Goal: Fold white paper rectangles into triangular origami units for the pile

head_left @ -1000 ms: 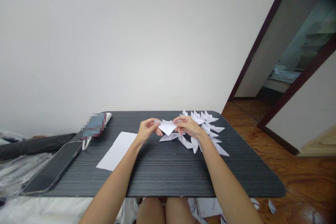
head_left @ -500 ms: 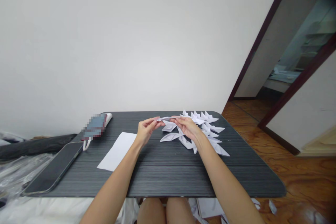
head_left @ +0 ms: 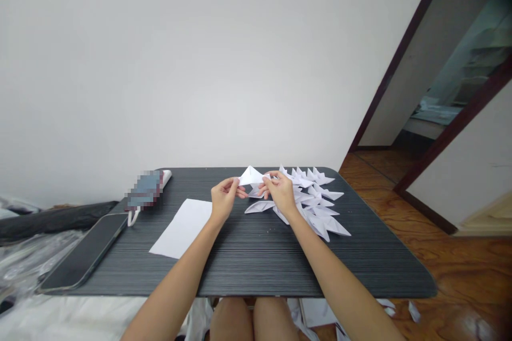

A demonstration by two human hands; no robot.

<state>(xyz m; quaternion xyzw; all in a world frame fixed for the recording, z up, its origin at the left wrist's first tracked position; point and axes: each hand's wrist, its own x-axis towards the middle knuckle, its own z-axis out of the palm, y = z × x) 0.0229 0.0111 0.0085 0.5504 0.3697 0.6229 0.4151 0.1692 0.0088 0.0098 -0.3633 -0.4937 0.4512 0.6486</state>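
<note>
Between my two hands is a white paper boat [head_left: 253, 176], its pointed peak upward. My left hand [head_left: 226, 195] pinches its left end between thumb and fingers. At the opposite end, my right hand [head_left: 279, 191] grips it the same way. Several more folded white paper boats [head_left: 320, 210] lie in a cluster beyond and to the right of my right hand, some partly hidden by that hand and forearm. A flat white sheet of paper [head_left: 182, 228] rests on the table to the left of my left forearm.
The dark table [head_left: 256, 266] stands against a white wall. A phone [head_left: 86, 250] lies at its left edge, with a blurred-out object [head_left: 144, 190] and a white cable [head_left: 133, 217] behind it. Paper scraps [head_left: 414, 311] are on the wooden floor at right.
The paper boat has turned from nearly edge-on to showing its triangular face, peak up. Both hands still hold its ends, and the right hand has shifted slightly left.
</note>
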